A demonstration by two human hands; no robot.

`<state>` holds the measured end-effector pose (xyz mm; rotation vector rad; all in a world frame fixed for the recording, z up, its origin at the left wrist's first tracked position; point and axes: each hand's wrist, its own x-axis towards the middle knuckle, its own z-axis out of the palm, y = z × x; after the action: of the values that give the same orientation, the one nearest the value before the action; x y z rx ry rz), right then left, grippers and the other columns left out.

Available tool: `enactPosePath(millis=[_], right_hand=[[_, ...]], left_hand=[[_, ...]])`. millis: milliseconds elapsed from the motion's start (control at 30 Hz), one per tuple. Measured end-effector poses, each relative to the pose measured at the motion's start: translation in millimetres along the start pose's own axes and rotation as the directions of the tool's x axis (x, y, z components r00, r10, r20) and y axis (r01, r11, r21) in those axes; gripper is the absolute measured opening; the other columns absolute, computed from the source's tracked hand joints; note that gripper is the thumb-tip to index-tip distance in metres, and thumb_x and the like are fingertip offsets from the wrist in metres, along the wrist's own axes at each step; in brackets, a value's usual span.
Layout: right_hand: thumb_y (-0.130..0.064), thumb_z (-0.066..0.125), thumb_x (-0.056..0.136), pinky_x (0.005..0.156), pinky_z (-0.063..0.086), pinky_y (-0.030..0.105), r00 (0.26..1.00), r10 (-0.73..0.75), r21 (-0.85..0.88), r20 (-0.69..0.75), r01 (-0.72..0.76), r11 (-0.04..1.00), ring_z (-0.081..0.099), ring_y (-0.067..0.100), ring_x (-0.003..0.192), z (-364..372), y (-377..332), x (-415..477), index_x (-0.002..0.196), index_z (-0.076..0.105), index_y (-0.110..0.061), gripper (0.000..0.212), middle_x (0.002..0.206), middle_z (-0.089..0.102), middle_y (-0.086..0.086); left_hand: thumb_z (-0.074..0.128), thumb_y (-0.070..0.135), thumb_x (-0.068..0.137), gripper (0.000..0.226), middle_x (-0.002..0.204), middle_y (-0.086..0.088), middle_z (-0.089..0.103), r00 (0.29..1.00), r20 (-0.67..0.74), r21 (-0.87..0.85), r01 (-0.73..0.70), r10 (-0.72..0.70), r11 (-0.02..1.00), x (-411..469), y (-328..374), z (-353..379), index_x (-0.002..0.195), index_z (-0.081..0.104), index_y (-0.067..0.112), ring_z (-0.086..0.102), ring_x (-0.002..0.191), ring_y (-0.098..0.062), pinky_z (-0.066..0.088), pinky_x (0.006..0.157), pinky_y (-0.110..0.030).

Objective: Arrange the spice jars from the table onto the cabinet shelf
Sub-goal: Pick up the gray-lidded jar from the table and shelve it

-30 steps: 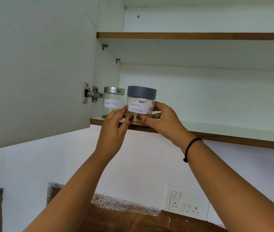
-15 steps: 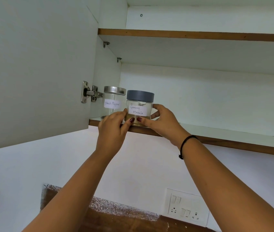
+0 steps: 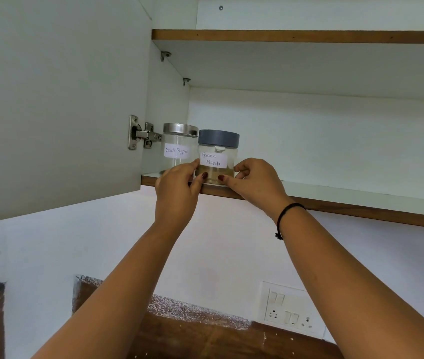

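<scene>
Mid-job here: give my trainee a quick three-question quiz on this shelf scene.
1. True or false: the Garam Masala jar has a grey lid.
2. Which jar stands nearer the hinge? A) Black Pepper jar B) Garam Masala jar
3. Fill in: the left hand and right hand both hold the ____ jar at the shelf edge.

Key: 1 true; 2 A; 3 Garam Masala

Both arms raised and stretched toward 12 o'clock, left hand (image 3: 177,189) curled at 9 o'clock of a held jar, right hand (image 3: 255,181) at 3 o'clock, thumbs pressed on its front, a black band worn on the right wrist
</scene>
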<state>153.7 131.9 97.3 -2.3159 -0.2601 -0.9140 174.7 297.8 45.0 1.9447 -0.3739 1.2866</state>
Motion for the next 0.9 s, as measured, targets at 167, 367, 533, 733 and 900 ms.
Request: enactPosePath(millis=[167,367,533,733,900], right_hand=[[-0.051,0.074,0.079,0.082,0.054,0.032,1.0,0.005,0.003,0.008,-0.005,1.0,0.064,0.015,0.091,-0.6,-0.8,-1.3,0.121,0.062,-0.015,0.056,0.098,0.066,-0.003],[-0.055,0.07,0.08,0.075,0.054,0.034,0.999,0.002,-0.082,0.038,0.001,0.997,0.064,0.018,0.085,-0.2,-5.1,-5.1,0.102,0.066,-0.016,0.044,0.086,0.064,-0.002],[-0.058,0.067,0.08,0.06,0.046,0.029,1.0,0.01,-0.134,0.026,-0.007,0.991,0.062,0.018,0.074,2.0,-8.7,-6.5,0.087,0.068,-0.016,0.043,0.071,0.056,-0.004],[-0.054,0.07,0.08,0.073,0.053,0.035,1.0,0.016,-0.101,0.015,-0.014,0.995,0.065,0.021,0.084,-0.7,-8.3,-8.2,0.096,0.065,-0.012,0.046,0.086,0.066,0.004],[-0.053,0.072,0.079,0.075,0.054,0.033,1.0,0.01,-0.045,0.013,-0.01,0.999,0.064,0.017,0.085,-2.0,-8.1,-9.3,0.108,0.068,-0.016,0.047,0.088,0.067,-0.002]], left_hand=[[0.058,0.032,0.098,0.038,0.111,-0.003,0.072,1.0,0.018,0.059,-0.013,0.012,0.998,1.2,0.5,-1.5,0.133,0.061,0.018,0.063,0.101,-0.023,0.049,0.093,-0.048],[0.054,0.035,0.1,0.042,0.119,-0.004,0.07,0.996,0.085,0.126,-0.005,-0.006,0.992,5.6,-0.9,-3.5,0.14,0.055,0.022,0.059,0.113,-0.026,0.045,0.099,-0.048],[0.052,0.035,0.101,0.042,0.112,-0.004,0.071,0.995,0.102,0.141,-0.024,0.01,0.99,5.1,-0.7,-4.5,0.14,0.055,0.023,0.058,0.109,-0.027,0.045,0.096,-0.046],[0.059,0.029,0.098,0.035,0.108,-0.002,0.071,0.999,-0.01,0.051,-0.039,0.039,0.998,-2.0,-1.7,-1.0,0.13,0.064,0.016,0.061,0.102,-0.021,0.05,0.09,-0.045],[0.061,0.027,0.097,0.031,0.102,-0.002,0.072,0.998,-0.035,0.018,-0.05,0.051,0.999,-2.8,-2.6,0.2,0.125,0.067,0.014,0.062,0.095,-0.021,0.052,0.085,-0.047]])
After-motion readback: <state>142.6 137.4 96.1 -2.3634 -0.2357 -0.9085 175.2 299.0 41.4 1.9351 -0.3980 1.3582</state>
